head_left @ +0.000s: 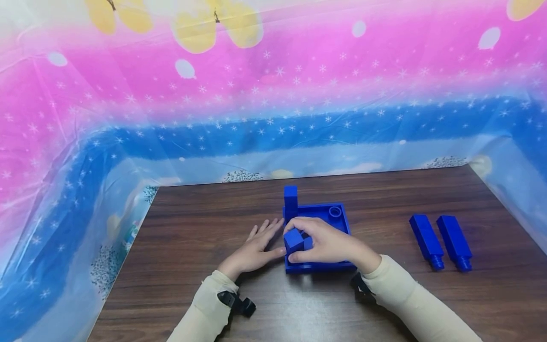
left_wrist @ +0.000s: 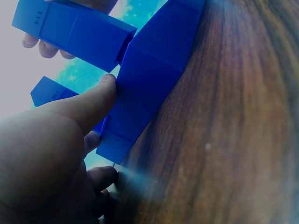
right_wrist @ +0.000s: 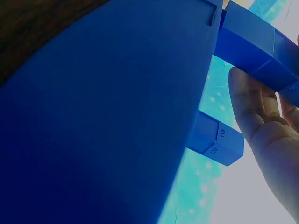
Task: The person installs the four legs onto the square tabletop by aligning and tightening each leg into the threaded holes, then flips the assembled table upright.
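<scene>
Head view, biggest stuff first: wood table, then the blue tray in the lower middle of frame. My left hand is by the tray's left side, fingers stretched out, thumb up against it. My right hand has thumb and fingers gripping a blue post. What matters imo: the post's long axis is roughly upright over the tray's lower-left corner, bottom end right at the rim. Can't tell if it's seated, tbh.
</scene>
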